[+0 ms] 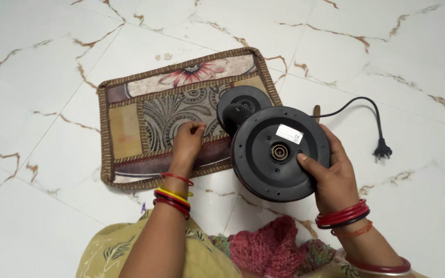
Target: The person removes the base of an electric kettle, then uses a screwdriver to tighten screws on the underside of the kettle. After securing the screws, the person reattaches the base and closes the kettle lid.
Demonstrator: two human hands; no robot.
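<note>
My right hand [330,172] holds a round black electric kettle [279,152] tipped over so its underside faces me; my thumb rests on the base near the central connector. A white label is on that underside. My left hand [187,144] lies on a patchwork cloth mat [150,118], fingers bent and pinching at the fabric or something too small to tell. Behind the kettle, on the mat's right end, sits a round black power base [243,103]. Its black cord [356,105] runs right to a plug [382,151] on the floor.
The floor is white marble tile [42,62] with brown veins. My lap shows at the bottom edge in yellow-green printed cloth [109,252], with a pink knitted garment [269,247] beside it. Red, yellow and black bangles are on both wrists.
</note>
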